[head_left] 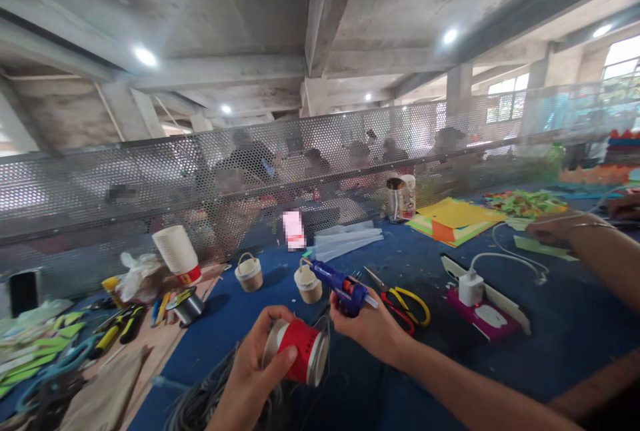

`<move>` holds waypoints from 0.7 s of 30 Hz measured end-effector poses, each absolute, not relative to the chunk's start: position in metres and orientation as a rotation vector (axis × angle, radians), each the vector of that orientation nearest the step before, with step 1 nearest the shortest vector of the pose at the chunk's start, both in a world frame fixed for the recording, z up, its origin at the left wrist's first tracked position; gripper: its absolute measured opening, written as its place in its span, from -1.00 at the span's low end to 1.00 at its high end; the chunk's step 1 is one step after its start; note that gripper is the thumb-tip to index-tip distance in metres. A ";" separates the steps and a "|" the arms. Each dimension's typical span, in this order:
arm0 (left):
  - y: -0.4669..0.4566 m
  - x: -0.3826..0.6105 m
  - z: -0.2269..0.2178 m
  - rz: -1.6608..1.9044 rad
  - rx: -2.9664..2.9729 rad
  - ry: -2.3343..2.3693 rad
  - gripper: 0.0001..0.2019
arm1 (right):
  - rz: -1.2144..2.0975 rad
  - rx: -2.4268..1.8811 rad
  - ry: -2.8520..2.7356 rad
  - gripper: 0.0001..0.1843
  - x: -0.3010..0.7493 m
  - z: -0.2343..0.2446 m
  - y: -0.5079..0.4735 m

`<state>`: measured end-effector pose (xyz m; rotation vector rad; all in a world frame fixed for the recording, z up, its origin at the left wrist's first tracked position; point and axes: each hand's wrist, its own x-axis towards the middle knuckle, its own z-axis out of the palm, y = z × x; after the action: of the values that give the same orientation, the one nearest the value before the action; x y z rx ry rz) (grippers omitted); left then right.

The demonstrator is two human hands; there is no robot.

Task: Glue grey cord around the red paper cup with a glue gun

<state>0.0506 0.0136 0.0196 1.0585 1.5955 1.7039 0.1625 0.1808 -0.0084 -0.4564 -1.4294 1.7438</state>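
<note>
My left hand (pixel 260 357) is wrapped round a paper cup (pixel 303 351) with a red band, tipped on its side above the blue table. In my right hand (pixel 373 334) is a blue glue gun (pixel 343 289), its nozzle pointing up and to the left. Behind the nozzle stands a small basket (pixel 308 284) with a thin handle, its wall partly wrapped in tan cord. A similar small basket (pixel 249 274) stands to its left. Below my left hand lies a bundle of grey cord (pixel 210 394).
Right of my right hand lie scissors (pixel 407 304) and a purple power bank (pixel 480 314) with a white plug. Stacked paper cups (pixel 176 251), a wire spool (pixel 186 306) and pliers (pixel 117 329) are on the left. A co-worker's arm (pixel 595 244) reaches in from the right. A perforated metal screen (pixel 280 171) stands behind.
</note>
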 end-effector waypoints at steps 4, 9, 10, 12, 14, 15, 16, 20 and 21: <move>0.012 0.049 0.019 1.714 1.068 1.591 -0.57 | 1.754 -0.448 -1.460 -0.65 0.162 -0.007 0.180; 0.012 0.050 0.021 1.710 1.075 1.561 -0.60 | 1.734 -0.473 -1.594 -0.78 0.170 0.003 0.176; 0.012 0.051 0.021 1.718 1.075 1.560 -0.59 | 1.731 -0.480 -1.622 -0.79 0.171 0.004 0.176; 0.012 0.052 0.021 1.745 1.065 1.558 -0.59 | 1.721 -0.494 -1.690 -0.80 0.173 0.005 0.176; 0.012 0.053 0.022 1.778 1.045 1.559 -0.58 | 1.714 -0.498 -1.742 -0.81 0.173 0.005 0.176; 0.011 0.054 0.022 1.790 1.037 1.560 -0.58 | 1.713 -0.495 -1.765 -0.81 0.173 0.005 0.176; 0.011 0.054 0.023 1.800 1.031 1.562 -0.58 | 1.713 -0.489 -1.790 -0.82 0.173 0.004 0.176; 0.011 0.055 0.024 1.822 1.052 1.581 -0.59 | 1.738 -0.456 -1.854 -0.83 0.175 0.006 0.176; 0.011 0.055 0.024 1.831 1.068 1.591 -0.60 | 1.747 -0.451 -1.862 -0.83 0.176 0.007 0.175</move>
<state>0.0550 0.0105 0.0244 1.0681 1.5914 1.8314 0.1758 0.1753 0.0074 -0.4511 -1.8616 1.7467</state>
